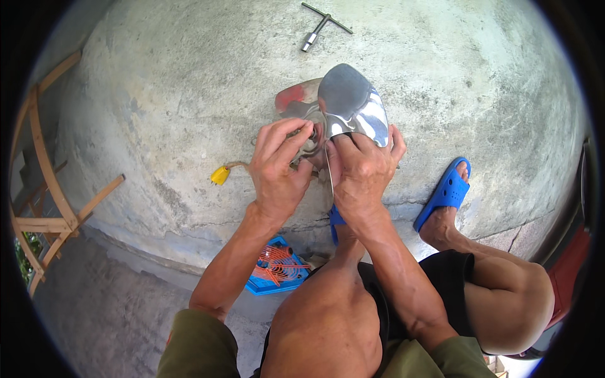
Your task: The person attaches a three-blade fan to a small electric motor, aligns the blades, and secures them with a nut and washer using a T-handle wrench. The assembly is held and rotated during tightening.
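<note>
A polished metal propeller, its curved blades mirror-bright and one blade marked with a red patch, stands on the rough, mottled grey concrete floor, near the middle of the slab and just beyond a crack that runs across it. The left hand comes in from below with the wrist bent, its fingers curled onto the hub at the propeller's centre, fingertips pressing there. The right hand lies just beside it, thumbs nearly touching, and grips the lower edge of the nearest shiny blade, fingers wrapped over the rim. A small yellow plug on a cord lies left of the hands. A slim steel T-handle wrench rests well apart toward the far edge. A blue rubber sandal is on the right foot.
</note>
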`<state>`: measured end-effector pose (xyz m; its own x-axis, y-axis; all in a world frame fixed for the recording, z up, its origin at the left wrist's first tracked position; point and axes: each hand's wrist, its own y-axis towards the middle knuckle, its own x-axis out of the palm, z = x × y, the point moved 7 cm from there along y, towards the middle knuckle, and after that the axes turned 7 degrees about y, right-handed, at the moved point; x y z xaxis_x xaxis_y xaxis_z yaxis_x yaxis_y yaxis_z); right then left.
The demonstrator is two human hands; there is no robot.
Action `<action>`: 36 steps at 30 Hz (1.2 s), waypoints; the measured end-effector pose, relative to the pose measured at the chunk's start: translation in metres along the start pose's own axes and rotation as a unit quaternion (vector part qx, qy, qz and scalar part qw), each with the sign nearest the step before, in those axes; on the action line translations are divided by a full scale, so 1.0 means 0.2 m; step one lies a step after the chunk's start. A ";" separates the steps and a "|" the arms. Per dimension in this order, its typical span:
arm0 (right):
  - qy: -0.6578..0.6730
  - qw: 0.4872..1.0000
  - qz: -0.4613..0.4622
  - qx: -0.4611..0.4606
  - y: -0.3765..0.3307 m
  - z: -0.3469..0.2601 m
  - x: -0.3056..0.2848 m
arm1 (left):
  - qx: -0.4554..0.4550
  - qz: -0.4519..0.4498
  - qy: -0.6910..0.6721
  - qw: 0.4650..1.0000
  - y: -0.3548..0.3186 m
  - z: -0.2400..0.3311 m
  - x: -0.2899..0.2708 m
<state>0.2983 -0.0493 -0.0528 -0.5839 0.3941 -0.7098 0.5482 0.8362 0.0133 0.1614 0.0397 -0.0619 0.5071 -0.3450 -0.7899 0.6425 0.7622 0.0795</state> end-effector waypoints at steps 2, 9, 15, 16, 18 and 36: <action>-0.004 1.000 -0.002 -0.008 0.00 0.01 0.01 | 0.008 0.000 0.003 1.000 0.01 0.00 0.00; 0.056 0.998 -0.001 -0.001 0.00 0.01 -0.06 | -0.027 -0.014 -0.008 0.999 -0.02 -0.01 0.01; 0.072 0.997 0.022 -0.002 -0.01 0.04 -0.03 | -0.031 -0.014 -0.009 0.999 -0.02 -0.01 0.01; 0.071 0.997 0.021 -0.001 -0.01 0.04 -0.02 | -0.033 -0.016 -0.011 0.999 -0.02 0.00 0.01; 0.066 0.998 0.025 -0.003 -0.01 0.03 -0.02 | -0.037 -0.017 -0.016 0.999 -0.02 0.00 0.00; 0.142 0.988 0.055 0.008 -0.04 0.07 -0.07 | -0.085 -0.041 -0.029 0.995 -0.01 0.00 0.00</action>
<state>0.3102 -0.0659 -0.0524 -0.6631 0.5755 -0.4787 0.6264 0.7767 0.0660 0.1594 0.0383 -0.0616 0.4928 -0.4374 -0.7522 0.5795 0.8099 -0.0912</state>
